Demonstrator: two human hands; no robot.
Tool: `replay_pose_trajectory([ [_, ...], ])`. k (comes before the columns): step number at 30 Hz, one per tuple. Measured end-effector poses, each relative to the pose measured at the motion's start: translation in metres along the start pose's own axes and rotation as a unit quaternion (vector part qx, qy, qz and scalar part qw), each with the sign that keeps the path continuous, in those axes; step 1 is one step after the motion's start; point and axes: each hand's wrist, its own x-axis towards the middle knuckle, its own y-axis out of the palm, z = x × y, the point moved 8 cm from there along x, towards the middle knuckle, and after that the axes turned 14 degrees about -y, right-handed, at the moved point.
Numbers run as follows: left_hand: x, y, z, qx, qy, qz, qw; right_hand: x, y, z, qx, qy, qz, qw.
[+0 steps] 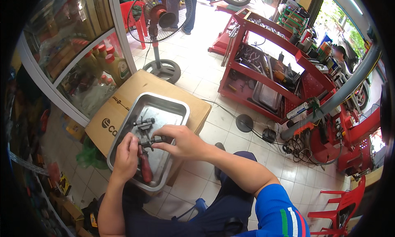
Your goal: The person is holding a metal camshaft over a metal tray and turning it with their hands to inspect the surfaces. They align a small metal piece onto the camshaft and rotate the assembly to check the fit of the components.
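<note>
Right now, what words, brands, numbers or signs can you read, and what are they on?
I won't copy wording, only say where it stands.
Box: large dark letters beside a round logo, partly hidden by the tray.
Bottles: labels too small to read.
White tube: print too small to read.
Yellow packet, lower left: print too blurred to read.

Pedestal fan (pixel 166 19) near glass cabinet (pixel 84 57) — red tool cart (pixel 263 80), right.

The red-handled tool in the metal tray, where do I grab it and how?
Probably by its thick red handle, from above and the near end. The handle lies uncovered in the tray, its rounded end toward the person, while its narrow end runs up beside the left hand, leaving less room there.
</note>
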Motion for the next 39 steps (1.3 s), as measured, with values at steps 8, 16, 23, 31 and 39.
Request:
replay_pose_trajectory([
  [8,0.008,-0.006,0.015,0.009,-0.045,0.012,0.999,0.002,0.0,0.004,-0.022,-0.003,0.015,1.0],
  [16,0.002,-0.01,0.003,-0.004,-0.017,0.003,1.0,0.004,0.001,0.002,-0.012,0.004,0.009,1.0],
  [23,-0.001,-0.009,-0.011,-0.036,0.034,0.034,0.998,0.003,-0.004,-0.005,0.003,0.023,-0.009,1.0],
  [31,-0.002,-0.009,-0.015,-0.056,0.047,0.04,0.997,0.003,-0.006,-0.004,-0.006,0.024,-0.004,1.0],
  [39,-0.001,-0.015,0.003,-0.072,-0.018,0.022,0.997,0.002,-0.006,-0.004,-0.03,0.025,0.003,0.999],
])
